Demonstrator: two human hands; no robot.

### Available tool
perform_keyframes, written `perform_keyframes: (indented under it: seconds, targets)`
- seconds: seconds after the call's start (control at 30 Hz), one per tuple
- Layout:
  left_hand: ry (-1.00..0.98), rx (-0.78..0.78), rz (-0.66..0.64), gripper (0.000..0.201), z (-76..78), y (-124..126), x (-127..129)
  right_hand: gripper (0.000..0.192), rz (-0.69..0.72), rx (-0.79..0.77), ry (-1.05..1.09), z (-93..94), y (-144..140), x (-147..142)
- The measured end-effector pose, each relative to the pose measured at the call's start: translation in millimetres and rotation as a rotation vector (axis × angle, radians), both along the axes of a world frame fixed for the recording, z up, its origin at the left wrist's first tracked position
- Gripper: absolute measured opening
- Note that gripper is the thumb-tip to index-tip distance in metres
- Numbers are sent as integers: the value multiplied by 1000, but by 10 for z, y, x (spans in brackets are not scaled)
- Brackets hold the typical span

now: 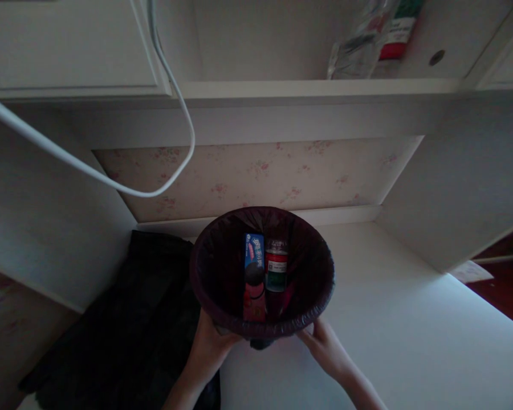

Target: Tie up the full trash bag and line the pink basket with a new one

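Note:
A round trash bin point(325, 285), lined with a dark purple plastic bag, is tilted so that its mouth faces me. My left hand point(216, 339) grips it from below at the left, and my right hand point(318, 336) from below at the right. Most of the fingers are hidden behind the bin. Inside lie a tall blue and red cookie box point(254, 276) and, beside it, a small container point(276, 266) with a clear top and a red, white and green label.
A black cloth or bag point(132, 319) lies left on the white surface point(393, 319). A white cable point(141, 193) hangs in front at upper left. The shelf point(316, 88) above holds a clear plastic package point(354, 54) and a red-green container point(397, 40). Side panels flank the space.

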State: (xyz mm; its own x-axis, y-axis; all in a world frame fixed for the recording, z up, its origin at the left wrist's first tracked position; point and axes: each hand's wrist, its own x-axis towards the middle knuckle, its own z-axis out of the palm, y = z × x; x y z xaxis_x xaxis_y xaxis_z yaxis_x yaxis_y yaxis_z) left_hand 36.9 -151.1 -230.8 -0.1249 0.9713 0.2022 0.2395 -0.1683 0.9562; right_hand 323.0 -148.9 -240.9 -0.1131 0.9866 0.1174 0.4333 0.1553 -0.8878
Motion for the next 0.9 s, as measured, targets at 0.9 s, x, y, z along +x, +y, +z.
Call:
perform_keyframes:
  seconds: [0.9]
  targets:
    - [165, 45, 3, 66, -285, 34, -141, 22, -58, 110, -352, -183, -40, -80]
